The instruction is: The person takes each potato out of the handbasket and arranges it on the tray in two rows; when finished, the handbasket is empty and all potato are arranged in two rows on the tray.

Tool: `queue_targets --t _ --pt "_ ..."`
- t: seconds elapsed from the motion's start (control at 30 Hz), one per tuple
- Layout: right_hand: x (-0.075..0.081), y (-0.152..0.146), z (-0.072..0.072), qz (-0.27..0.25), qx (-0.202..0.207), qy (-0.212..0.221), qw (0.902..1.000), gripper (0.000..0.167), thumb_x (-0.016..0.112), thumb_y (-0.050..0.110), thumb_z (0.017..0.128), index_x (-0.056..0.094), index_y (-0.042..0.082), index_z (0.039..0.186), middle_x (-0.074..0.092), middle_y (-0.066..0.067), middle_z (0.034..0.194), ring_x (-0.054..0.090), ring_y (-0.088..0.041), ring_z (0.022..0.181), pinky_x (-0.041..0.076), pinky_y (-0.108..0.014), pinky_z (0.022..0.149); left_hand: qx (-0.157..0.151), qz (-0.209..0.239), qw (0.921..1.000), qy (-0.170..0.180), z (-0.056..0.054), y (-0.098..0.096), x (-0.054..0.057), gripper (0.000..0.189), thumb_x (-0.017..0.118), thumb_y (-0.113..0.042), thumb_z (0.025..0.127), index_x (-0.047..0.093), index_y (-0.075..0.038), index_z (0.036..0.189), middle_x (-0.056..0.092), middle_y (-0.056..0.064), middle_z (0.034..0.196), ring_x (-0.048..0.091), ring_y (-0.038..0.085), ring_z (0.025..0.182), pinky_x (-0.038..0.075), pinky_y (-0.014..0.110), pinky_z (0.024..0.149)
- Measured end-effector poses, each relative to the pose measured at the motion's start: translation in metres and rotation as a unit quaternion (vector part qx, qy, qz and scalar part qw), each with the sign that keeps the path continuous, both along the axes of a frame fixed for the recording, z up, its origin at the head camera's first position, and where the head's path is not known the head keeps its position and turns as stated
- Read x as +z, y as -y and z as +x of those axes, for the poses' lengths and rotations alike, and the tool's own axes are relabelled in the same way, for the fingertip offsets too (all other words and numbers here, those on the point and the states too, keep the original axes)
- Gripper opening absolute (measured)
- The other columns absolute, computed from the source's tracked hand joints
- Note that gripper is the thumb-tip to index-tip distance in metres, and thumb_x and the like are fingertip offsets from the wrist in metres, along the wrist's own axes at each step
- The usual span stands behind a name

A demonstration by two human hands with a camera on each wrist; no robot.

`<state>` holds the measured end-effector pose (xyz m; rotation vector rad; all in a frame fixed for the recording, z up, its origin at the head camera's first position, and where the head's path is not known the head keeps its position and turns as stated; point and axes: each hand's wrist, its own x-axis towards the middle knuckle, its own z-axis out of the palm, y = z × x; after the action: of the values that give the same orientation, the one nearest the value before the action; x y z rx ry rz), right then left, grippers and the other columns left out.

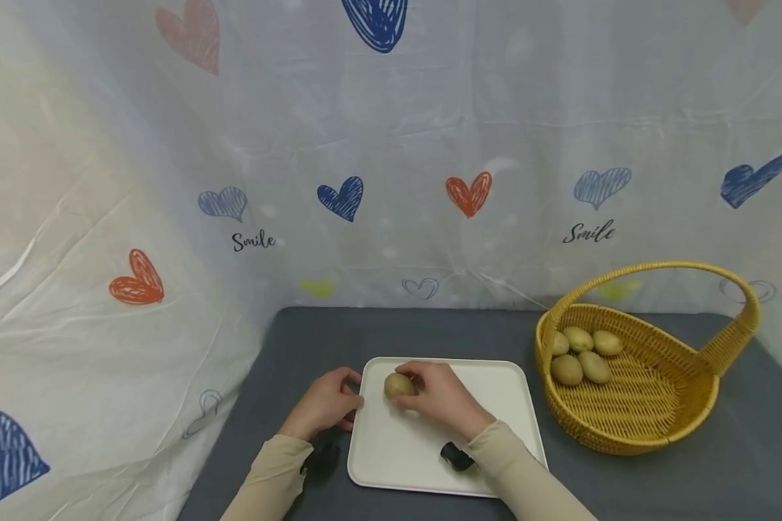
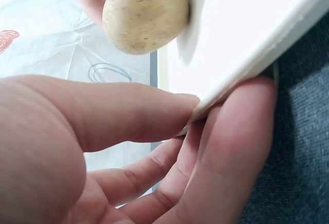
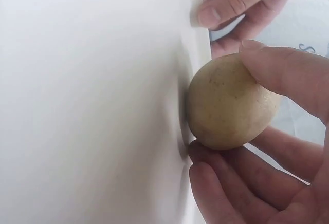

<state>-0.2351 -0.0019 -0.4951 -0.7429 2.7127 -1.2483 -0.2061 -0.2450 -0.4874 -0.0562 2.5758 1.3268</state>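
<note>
A round tan potato (image 1: 398, 386) is in my right hand (image 1: 444, 396), thumb on one side and fingertips on the other. It is at the upper left of a white rectangular tray (image 1: 391, 459), against the surface or very close to it. My left hand (image 1: 326, 400) grips the tray's left rim. In the left wrist view its thumb (image 2: 139, 113) presses the rim from the inner side, while the index finger (image 2: 239, 126) lies against the outer side. The right wrist view shows the potato (image 3: 231, 103) between thumb and fingers, the left hand beyond it.
A yellow woven basket (image 1: 632, 441) with a tall arched handle stands right of the tray. Several potatoes (image 1: 580, 358) lie at its left end. A small black device (image 1: 456, 456) sits at my right wrist. Behind the dark grey table (image 1: 339, 333) hangs a white heart-printed curtain (image 1: 404, 246).
</note>
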Motion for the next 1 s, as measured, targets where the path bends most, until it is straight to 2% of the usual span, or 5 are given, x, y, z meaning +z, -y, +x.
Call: queue_targets --t 0.3,0.67,1.0 --pt "0.0007 -0.0007 0.0009 0.009 -0.024 -0.027 0.9993 0.049 0.094 0.023 0.083 0.077 0.01 0.127 0.078 -0.004 0.122 0.071 -0.016 0.107 0.06 -0.037 0.092 -0.001 -0.001 1.0 0.004 -0.0014 -0.0005 -0.0002 0.038 0.072 -0.006 0.094 0.064 0.0 0.132 0.067 0.011 0.086 0.071 0.019 0.064 0.065 0.035 0.055" --pt "-0.0011 -0.0008 0.0006 0.012 -0.026 -0.016 0.9994 0.053 0.095 0.022 0.083 0.076 0.01 0.131 0.077 -0.004 0.124 0.071 -0.017 0.109 0.059 -0.038 0.094 0.001 0.008 1.0 0.004 -0.0005 0.0011 -0.0016 0.04 0.072 -0.006 0.094 0.064 0.0 0.132 0.067 0.012 0.087 0.071 0.019 0.064 0.065 0.036 0.056" --pt "0.0004 -0.0005 0.0017 0.003 -0.034 -0.002 0.9994 0.046 0.095 0.029 0.083 0.079 0.012 0.123 0.079 -0.001 0.118 0.068 -0.011 0.101 0.057 -0.033 0.09 0.0 -0.001 1.0 0.005 -0.0009 0.0004 -0.0013 0.039 0.073 -0.006 0.094 0.065 0.0 0.132 0.067 0.011 0.087 0.071 0.019 0.062 0.065 0.036 0.056"
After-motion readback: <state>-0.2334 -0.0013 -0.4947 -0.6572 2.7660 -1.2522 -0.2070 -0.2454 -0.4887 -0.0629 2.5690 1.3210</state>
